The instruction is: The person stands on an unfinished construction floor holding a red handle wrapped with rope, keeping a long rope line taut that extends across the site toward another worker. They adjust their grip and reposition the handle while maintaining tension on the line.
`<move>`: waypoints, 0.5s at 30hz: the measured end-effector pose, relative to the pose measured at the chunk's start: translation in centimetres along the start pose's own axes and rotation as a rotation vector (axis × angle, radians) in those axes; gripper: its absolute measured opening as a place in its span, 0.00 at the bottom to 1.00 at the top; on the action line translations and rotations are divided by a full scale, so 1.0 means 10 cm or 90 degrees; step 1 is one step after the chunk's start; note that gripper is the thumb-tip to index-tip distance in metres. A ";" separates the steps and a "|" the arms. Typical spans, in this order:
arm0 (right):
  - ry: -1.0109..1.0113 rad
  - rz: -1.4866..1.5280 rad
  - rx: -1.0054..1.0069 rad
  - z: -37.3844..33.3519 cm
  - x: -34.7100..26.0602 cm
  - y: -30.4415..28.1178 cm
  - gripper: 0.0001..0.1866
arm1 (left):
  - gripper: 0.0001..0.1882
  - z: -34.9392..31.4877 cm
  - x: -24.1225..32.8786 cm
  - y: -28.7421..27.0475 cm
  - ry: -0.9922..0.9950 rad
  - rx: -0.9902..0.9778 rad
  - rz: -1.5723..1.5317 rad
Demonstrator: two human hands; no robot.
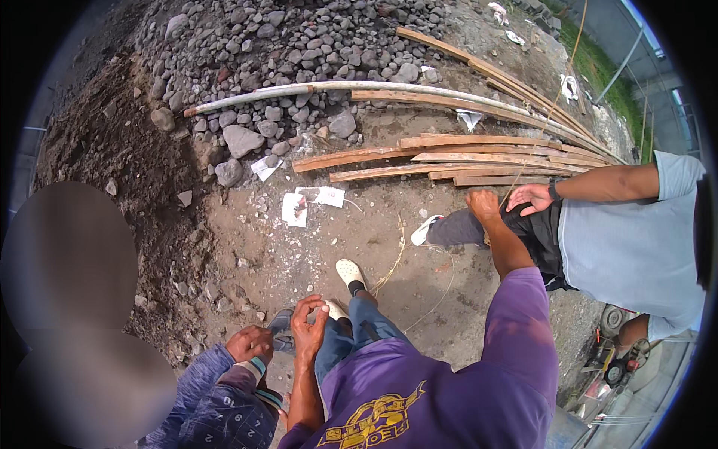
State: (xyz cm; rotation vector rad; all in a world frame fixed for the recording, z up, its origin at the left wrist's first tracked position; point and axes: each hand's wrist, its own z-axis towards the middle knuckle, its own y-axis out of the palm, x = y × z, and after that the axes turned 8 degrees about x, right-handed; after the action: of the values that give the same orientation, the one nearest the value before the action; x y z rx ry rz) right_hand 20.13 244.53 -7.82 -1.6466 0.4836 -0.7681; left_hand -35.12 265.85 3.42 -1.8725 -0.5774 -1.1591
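Note:
My left hand (308, 325) is raised in front of my purple shirt, its fingers loosely bent and the thumb apart from them. I see nothing in it. My right hand (483, 203) is closed at the end of my outstretched arm, near the ends of the stacked wooden boards (501, 170). A thin cord or stick (557, 97) slants down from the upper edge to beside this hand; what the fingers hold is hidden. Close to it, a co-worker's hand (529, 197) with a dark wristband has its fingers spread.
Another person's hands (250, 344) are together at my left. Ahead lie a grey stone heap (299, 45), a long pale pipe (321, 86) and torn white paper (295, 209). Dark soil (112, 157) rises to the left. Wheeled equipment (617, 370) stands at the lower right.

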 end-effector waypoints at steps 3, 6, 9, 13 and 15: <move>-0.020 0.144 0.112 -0.49 0.28 -0.60 0.21 | 0.14 0.16 -0.10 -0.15 -0.262 0.040 -0.056; 0.005 0.296 0.220 -1.08 -0.11 -1.66 0.22 | 0.22 0.28 0.35 0.16 0.006 -0.081 -0.066; 0.012 0.469 0.392 -1.87 -0.65 -2.67 0.22 | 0.53 0.10 1.18 0.69 0.210 -0.437 -0.055; 0.463 0.683 0.569 -2.82 -1.08 -3.37 0.23 | 0.51 -0.50 1.85 0.70 0.452 -0.572 -0.021; 0.507 0.587 0.611 -3.29 -1.19 -3.64 0.20 | 0.49 -0.71 1.94 0.43 0.446 -0.620 0.030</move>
State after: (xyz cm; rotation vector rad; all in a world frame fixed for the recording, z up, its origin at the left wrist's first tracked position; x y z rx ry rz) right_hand -15.10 237.67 27.74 -0.0959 1.1010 -0.7197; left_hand -26.48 256.70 20.36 -1.9653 0.5253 -2.1535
